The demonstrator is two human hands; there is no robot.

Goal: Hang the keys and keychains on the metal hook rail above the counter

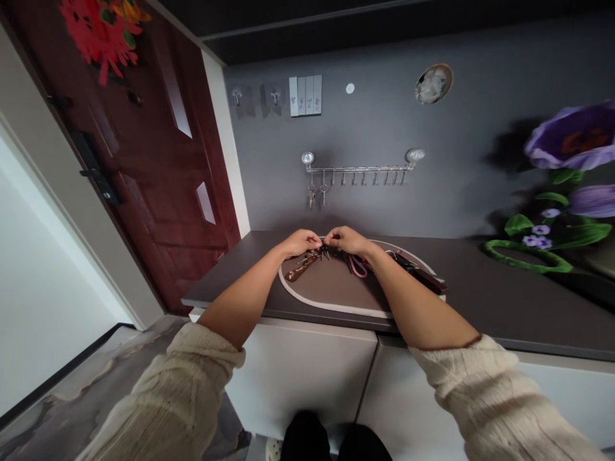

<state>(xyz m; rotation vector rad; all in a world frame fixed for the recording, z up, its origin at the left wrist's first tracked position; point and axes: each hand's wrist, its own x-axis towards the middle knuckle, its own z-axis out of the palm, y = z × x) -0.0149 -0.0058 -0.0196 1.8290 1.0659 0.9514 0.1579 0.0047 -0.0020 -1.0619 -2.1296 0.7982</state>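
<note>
My left hand (303, 242) and my right hand (346, 239) meet over a brown mat (336, 291) with a pale rim. Both pinch a small bunch of keys (325, 252) between their fingertips, and the keys dangle just above the mat. Below my left hand lies a brown patterned strap or key fob (298, 270). A pink loop (358, 266) rests under my right hand, close to some dark items. Partly behind my right forearm are a metal ring and a dark, long object (426, 279).
A clear hook rail (362, 169) on the grey wall holds two sets of keys (312, 196) at its left end. Purple artificial flowers (571, 144) stand at the right of the dark countertop (480, 301). A red-brown door (163, 179) is at the left.
</note>
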